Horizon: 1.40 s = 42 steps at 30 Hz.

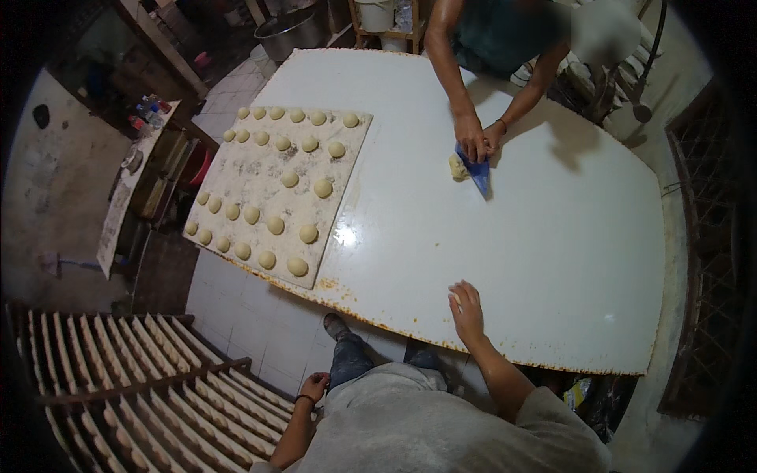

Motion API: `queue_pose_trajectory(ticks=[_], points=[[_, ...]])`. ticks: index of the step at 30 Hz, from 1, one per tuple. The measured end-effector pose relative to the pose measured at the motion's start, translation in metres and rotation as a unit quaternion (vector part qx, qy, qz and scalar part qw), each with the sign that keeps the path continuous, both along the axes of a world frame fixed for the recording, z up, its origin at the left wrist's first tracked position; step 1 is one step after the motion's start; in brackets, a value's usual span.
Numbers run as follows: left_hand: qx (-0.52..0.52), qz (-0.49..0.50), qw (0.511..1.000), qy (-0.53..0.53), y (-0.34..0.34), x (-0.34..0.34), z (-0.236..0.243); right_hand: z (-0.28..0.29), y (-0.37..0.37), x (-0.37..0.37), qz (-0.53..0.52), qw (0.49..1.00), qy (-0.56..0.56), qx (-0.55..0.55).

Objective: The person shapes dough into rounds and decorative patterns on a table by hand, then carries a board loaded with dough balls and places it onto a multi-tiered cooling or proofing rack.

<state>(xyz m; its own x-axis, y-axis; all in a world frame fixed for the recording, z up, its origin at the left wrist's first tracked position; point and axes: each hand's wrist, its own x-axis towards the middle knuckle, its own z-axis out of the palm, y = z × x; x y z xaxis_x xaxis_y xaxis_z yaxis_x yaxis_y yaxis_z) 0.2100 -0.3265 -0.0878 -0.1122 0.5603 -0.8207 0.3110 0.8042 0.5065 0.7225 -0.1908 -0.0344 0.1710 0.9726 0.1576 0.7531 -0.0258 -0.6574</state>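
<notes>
My right hand (467,310) rests on the near edge of the white table (505,260), its fingers stretched out and a small pale spot by the thumb that I cannot make out. Down at my left side, beside my hip, hangs my left hand (315,385), with fingers curled in and nothing visible in them. Across the table, a co-worker's hands (475,140) press a blue dough scraper (476,169) against a lump of dough (457,166). To the left lies a floured board (264,177) with several round dough balls (322,188) set in rows.
Racks of long narrow trays (150,347) with pale pieces stand at the lower left. A narrow side shelf (130,177) holds small bottles. A large metal pot (290,33) stands behind the table. The table's rusty rim (394,329) runs close to my body. A lattice window (706,260) is at right.
</notes>
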Motion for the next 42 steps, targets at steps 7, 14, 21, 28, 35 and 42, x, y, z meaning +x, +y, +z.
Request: queue_pose_trajectory(ticks=[7,14,21,28,35,42], points=[[0.081,-0.116,0.990,-0.022,0.047,-0.082,-0.060,0.014,0.052,-0.052,-0.151,0.986,-0.044,0.060],[0.027,0.065,0.995,-0.071,0.151,-0.169,-0.064,0.029,0.090,-0.088,-0.303,0.919,0.228,-0.109],[0.077,0.181,0.975,-0.106,0.138,-0.315,-0.114,0.128,0.406,-0.379,0.138,0.978,0.151,-0.049],[-0.003,0.271,0.962,-0.034,0.086,-0.345,-0.114,0.088,0.498,-0.475,0.162,0.982,-0.093,-0.032],[-0.087,0.256,0.955,-0.118,0.072,-0.319,-0.131,0.117,0.408,-0.316,-0.001,0.989,0.143,-0.043],[-0.118,0.005,0.980,-0.163,0.146,-0.222,-0.072,0.018,0.303,-0.054,-0.371,0.920,-0.029,-0.121]])
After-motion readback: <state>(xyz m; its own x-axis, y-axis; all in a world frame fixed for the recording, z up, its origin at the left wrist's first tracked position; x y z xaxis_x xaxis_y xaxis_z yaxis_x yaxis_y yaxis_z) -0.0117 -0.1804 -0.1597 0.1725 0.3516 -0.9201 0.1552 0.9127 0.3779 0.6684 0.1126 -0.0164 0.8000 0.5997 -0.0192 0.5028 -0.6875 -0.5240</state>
